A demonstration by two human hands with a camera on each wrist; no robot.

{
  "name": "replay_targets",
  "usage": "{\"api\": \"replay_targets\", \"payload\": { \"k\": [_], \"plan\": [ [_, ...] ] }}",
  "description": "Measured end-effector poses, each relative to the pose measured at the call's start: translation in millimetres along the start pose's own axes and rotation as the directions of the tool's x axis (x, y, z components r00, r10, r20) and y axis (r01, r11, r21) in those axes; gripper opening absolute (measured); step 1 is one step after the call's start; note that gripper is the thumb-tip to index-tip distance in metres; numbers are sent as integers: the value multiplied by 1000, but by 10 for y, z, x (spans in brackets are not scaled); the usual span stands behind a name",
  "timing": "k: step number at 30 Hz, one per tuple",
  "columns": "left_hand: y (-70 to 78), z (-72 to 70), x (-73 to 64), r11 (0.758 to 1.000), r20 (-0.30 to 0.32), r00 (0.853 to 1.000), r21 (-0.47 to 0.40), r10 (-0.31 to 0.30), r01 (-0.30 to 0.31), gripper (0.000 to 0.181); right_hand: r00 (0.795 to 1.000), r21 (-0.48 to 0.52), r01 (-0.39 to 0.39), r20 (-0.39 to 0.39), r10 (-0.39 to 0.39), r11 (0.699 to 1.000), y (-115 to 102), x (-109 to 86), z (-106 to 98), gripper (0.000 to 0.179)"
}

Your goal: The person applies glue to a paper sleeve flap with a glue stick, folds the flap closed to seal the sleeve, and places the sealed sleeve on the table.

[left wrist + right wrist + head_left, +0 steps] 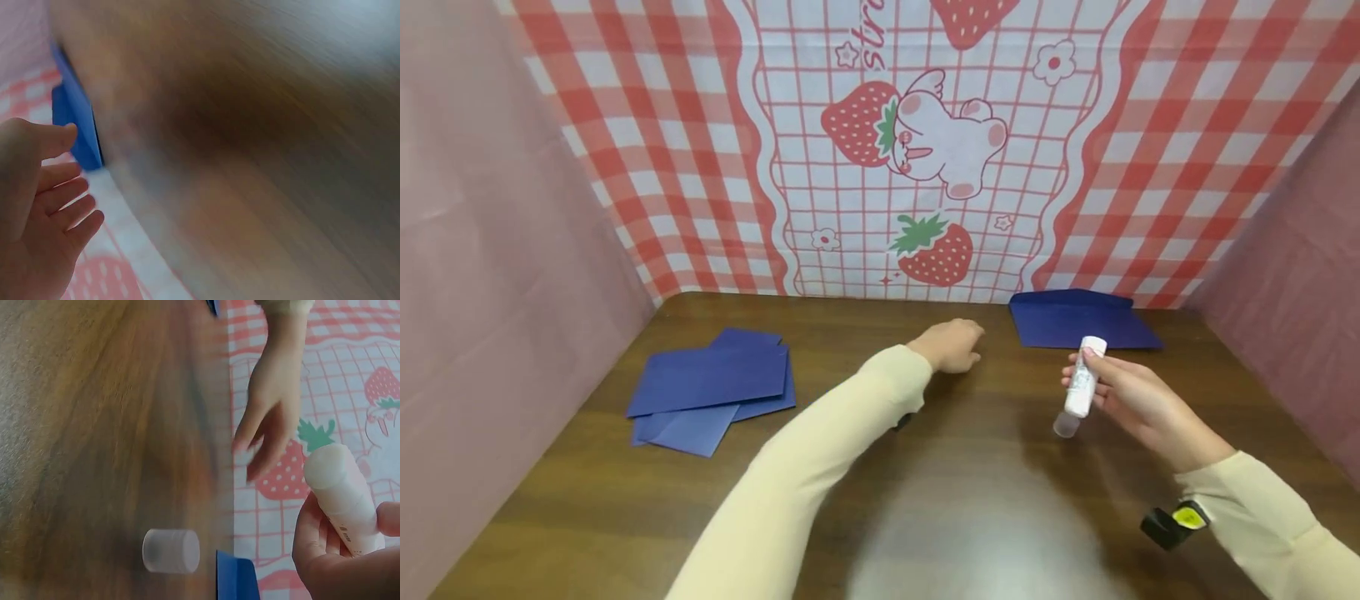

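Observation:
In the head view my right hand grips a white glue stick between thumb and fingers, tilted above the table. Its uncapped white end shows in the right wrist view, with small print along the barrel. A clear plastic cap lies on the table below it. My left hand is over the back middle of the table, holding nothing, its fingers loosely extended and spread in the left wrist view. To its right, a dark blue envelope lies at the back edge with its flap toward the wall.
Several blue envelopes lie overlapped on the left side of the brown wooden table. A red-checked strawberry cloth hangs behind the table, and pink cloth closes off both sides.

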State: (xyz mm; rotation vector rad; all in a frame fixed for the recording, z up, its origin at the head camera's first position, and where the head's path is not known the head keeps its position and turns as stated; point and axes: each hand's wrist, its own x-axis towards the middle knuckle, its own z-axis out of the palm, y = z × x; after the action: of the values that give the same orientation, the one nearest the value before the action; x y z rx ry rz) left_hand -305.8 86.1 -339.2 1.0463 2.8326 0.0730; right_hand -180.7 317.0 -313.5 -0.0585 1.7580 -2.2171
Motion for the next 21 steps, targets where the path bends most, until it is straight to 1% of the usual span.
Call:
{"api": "replay_targets", "payload": {
  "k": [4, 5, 7, 10, 12, 16, 19, 21],
  "plan": [
    [340, 102, 259, 998, 42, 999, 62, 14, -16, 56, 1000, -14, -1, 8, 1, 1000, 61, -65, -22, 23],
    [407, 121, 310, 996, 43, 999, 82, 14, -18, 57, 1000, -21, -2, 9, 3, 1000, 77, -81, -24, 23],
    [520, 150, 394, 993, 46, 999, 118, 9, -14, 60, 1000, -35, -7, 7, 7, 999, 102, -107, -29, 23],
    [634, 187, 486, 988, 48, 999, 151, -24, 17, 63, 1000, -34, -4, -7, 3, 999, 113, -124, -48, 21],
    [674, 210, 516, 987, 62, 997, 156, -50, 40, 64, 1000, -34, 1, -18, -2, 999, 115, -126, -66, 21],
    [694, 259, 505, 987, 116, 990, 152, -77, 59, 63, 1000, -46, 14, -19, -15, 999, 124, -135, -110, 22],
    [690, 270, 450, 989, 136, 989, 139, -65, 46, 61, 999, -42, 33, -7, -34, 999, 130, -145, -146, 24],
    [681, 266, 394, 991, 140, 989, 132, -40, 21, 61, 999, -27, 44, 2, -44, 999, 128, -152, -169, 25]
  ]
}}
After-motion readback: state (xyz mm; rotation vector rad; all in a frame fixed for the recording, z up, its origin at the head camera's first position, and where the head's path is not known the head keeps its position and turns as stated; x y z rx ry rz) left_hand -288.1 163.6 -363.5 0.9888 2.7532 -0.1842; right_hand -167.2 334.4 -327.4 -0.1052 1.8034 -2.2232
